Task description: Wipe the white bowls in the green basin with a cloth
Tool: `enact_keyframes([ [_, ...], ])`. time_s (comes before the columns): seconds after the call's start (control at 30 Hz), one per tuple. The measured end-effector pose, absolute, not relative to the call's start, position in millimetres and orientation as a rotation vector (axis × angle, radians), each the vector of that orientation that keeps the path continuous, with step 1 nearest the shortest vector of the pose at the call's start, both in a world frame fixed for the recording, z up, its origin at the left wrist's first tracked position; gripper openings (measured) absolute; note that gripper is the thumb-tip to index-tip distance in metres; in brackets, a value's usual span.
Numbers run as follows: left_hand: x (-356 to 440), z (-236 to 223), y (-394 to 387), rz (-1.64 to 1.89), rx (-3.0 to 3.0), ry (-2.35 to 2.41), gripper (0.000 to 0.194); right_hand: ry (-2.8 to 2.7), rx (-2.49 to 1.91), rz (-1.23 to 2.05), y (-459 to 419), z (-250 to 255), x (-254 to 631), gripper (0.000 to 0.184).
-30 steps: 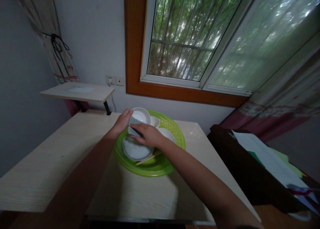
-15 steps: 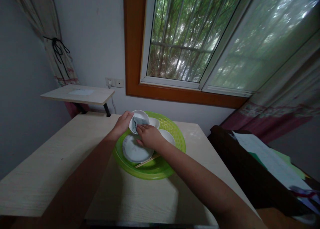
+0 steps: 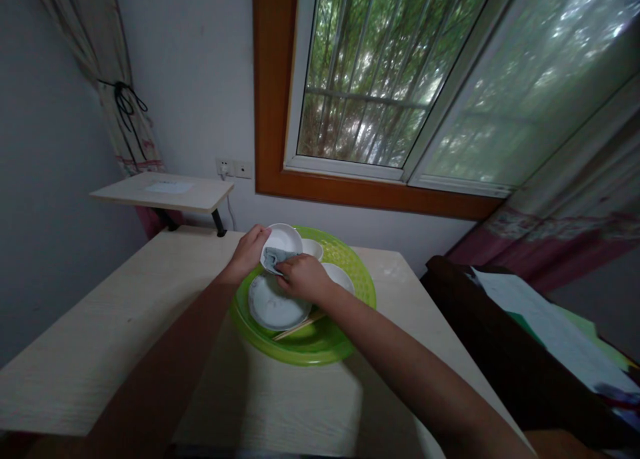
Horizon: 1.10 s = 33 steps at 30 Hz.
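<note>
My left hand [image 3: 250, 251] grips the left rim of a small white dish [image 3: 284, 235], tilted above a round green basket [image 3: 360, 289]. Bunched in my right hand [image 3: 303, 277] is a grey cloth [image 3: 274, 257], pressed against the lower inside of that dish. A white plate [image 3: 275, 305] lies in the basket below both hands. Two white bowls, one behind [image 3: 313, 248] and one to the right [image 3: 341, 277], sit there too, the right one partly hidden by my right hand. Wooden chopsticks [image 3: 295, 327] rest at the plate's front edge, partly under my right forearm.
The basket stands on a pale wooden table [image 3: 200, 379]. A small raised shelf [image 3: 200, 195] is at the back left, near a wall socket [image 3: 234, 168]. A barred window [image 3: 370, 79] is behind. To the right, papers [image 3: 545, 319] lie on a dark brown surface.
My right hand has drawn the cloth slightly down toward the dish's near edge, and the cloth is more bunched. The left hand keeps its hold; the whole view has shifted a little.
</note>
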State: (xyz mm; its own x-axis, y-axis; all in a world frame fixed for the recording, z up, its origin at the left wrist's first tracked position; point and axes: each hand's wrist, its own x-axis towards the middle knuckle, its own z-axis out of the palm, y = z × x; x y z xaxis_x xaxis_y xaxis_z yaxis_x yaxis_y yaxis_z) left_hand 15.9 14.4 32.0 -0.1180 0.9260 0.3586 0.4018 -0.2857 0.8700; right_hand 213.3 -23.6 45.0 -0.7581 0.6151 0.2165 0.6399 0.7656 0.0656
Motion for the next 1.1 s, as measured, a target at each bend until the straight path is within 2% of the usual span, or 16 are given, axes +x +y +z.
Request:
enact_keyframes([
  [0.2, 15.3, 30.5, 14.9, 1.457, 1.618, 1.431, 0.034, -2.665, -0.75, 0.119, -17.7, 30.2, 217.0, 0.05],
  [0.3, 15.0, 29.7, 15.5, 1.46, 1.607, 1.416, 0.034, -2.633, -0.671, 0.174, -19.6, 29.7, 216.3, 0.054],
  [0.57, 14.9, 32.3, 13.6, 1.463, 1.603, 1.452, 0.032, -2.741, -0.844, -0.076, -27.9, 46.2, 213.6, 0.052],
  [0.8, 14.7, 33.5, 13.6, 1.417, 1.599, 1.505, 0.03, -2.816, -0.941, -0.365, -26.3, 45.5, 213.6, 0.036],
  [0.97, 14.1, 30.6, 17.2, 1.421, 1.599, 1.504, 0.029, -2.728, -0.997, -0.522, -22.5, 40.0, 212.8, 0.043],
  [1.1, 14.4, 29.8, 16.3, 1.403, 1.603, 1.501, 0.029, -2.766, -1.001, -0.505, -22.5, 41.4, 212.1, 0.03],
])
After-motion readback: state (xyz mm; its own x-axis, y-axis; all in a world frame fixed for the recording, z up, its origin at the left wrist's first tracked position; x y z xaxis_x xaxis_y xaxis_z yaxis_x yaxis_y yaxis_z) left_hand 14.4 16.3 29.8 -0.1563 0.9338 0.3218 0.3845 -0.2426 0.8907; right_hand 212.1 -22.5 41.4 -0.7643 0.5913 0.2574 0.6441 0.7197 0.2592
